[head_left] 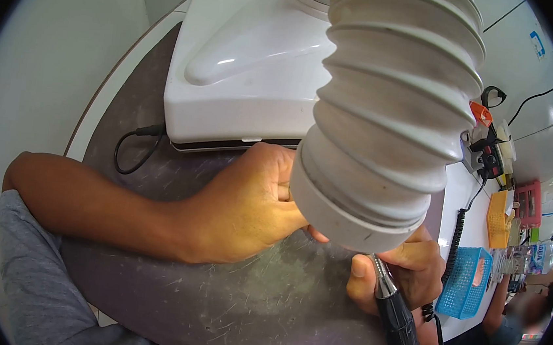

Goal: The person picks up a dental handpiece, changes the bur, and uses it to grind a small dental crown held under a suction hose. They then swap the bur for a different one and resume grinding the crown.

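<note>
My right hand (423,267) grips a black and silver rotary handpiece (398,328), its metal nose pointing up beneath the hose mouth. My left hand (247,203) lies across the middle of the view with its fingers curled closed. What those fingers hold, if anything, is hidden behind the wide white ribbed suction hose (393,117). The hose hangs down in front of both hands and also covers the handpiece's tip. Just beyond my left hand stands a white box-shaped unit (247,58) with a black cable plugged into its side.
A scratched dark grey tabletop (224,319) lies under my forearms. On the right, a white counter carries a blue basket (465,284), a yellow basket (499,218), a pink basket (529,202) and a plastic bottle (538,258). A black coiled cord (455,247) runs alongside. Another person (492,342) sits at far right.
</note>
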Motion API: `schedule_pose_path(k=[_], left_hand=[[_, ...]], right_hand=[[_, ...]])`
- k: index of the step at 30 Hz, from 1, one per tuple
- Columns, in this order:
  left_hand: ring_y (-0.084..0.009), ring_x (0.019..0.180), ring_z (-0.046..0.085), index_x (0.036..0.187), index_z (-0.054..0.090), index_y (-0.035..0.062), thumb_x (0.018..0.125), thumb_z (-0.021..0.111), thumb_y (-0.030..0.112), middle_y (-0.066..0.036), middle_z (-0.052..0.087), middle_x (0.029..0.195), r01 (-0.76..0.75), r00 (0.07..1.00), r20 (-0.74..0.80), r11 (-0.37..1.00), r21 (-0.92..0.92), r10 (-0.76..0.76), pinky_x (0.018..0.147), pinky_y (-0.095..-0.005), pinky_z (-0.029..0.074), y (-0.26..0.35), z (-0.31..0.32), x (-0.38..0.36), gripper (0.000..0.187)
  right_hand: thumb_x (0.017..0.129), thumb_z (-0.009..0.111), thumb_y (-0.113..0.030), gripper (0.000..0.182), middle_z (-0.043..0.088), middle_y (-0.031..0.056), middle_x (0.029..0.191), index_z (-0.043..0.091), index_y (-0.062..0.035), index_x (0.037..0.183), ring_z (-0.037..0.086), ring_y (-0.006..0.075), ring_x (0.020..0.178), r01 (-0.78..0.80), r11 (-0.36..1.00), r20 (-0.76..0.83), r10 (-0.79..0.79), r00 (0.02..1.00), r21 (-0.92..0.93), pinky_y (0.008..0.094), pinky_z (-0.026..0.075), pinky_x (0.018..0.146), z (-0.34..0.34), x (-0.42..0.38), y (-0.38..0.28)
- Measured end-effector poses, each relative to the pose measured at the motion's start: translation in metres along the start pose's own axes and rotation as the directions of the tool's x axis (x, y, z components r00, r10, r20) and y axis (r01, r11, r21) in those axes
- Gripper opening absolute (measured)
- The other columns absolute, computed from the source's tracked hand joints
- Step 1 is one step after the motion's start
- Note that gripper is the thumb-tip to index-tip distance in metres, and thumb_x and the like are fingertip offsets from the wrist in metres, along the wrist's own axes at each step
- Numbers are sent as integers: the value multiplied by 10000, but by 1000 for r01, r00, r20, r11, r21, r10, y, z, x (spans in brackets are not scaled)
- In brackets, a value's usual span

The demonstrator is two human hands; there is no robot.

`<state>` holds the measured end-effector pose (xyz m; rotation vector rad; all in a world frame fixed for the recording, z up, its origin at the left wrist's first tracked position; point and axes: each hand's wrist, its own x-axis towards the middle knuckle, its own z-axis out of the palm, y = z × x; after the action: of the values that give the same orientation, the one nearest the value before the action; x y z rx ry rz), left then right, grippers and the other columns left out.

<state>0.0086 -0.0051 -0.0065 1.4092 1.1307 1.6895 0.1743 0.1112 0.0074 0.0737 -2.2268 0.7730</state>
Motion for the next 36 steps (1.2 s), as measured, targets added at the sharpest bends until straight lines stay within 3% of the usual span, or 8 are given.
schedule_pose_path(k=[21, 27, 29, 32, 36], left_hand=[[-114, 739, 599, 908, 583, -45, 870, 550, 40, -67, 634, 804, 87, 996, -3, 996, -32, -87, 705, -244, 498, 0, 2, 0, 99], [-116, 740, 597, 903, 581, -46, 867, 553, 37, -70, 633, 804, 88, 996, -11, 995, -52, -89, 705, -246, 499, 1, 1, 0, 94], [-120, 753, 603, 910, 581, -47, 866, 556, 37, -73, 634, 812, 77, 997, 19, 997, -24, -77, 717, -249, 503, 1, 0, 0, 98], [-124, 762, 609, 919, 582, -47, 866, 557, 38, -77, 636, 820, 69, 998, 10, 997, -46, -69, 726, -252, 508, 0, 1, 0, 103], [-126, 765, 614, 924, 581, -45, 867, 556, 36, -79, 638, 828, 88, 996, 16, 994, -69, -87, 729, -250, 511, 1, 0, 0, 103]], right_hand=[[680, 734, -16, 271, 619, 125, 711, 556, -6, 883, 681, 321, 784, -10, 999, -29, 9, 1000, -46, 305, 547, 599, 2, -1, 0], [680, 727, -8, 263, 615, 122, 723, 554, 1, 879, 678, 307, 786, -31, 999, -28, 30, 999, -30, 340, 557, 665, 2, -1, -2], [698, 710, -4, 268, 605, 118, 728, 542, 1, 907, 676, 286, 764, -87, 996, -98, 90, 991, 31, 379, 561, 724, 3, -3, -2], [718, 695, 2, 276, 597, 117, 731, 526, 0, 936, 672, 272, 745, -48, 999, -78, 50, 996, 20, 411, 558, 762, 2, -3, 0], [722, 697, 2, 291, 598, 125, 733, 519, -4, 952, 672, 287, 757, -44, 999, -11, 43, 999, -11, 391, 560, 739, -1, -1, -4]])
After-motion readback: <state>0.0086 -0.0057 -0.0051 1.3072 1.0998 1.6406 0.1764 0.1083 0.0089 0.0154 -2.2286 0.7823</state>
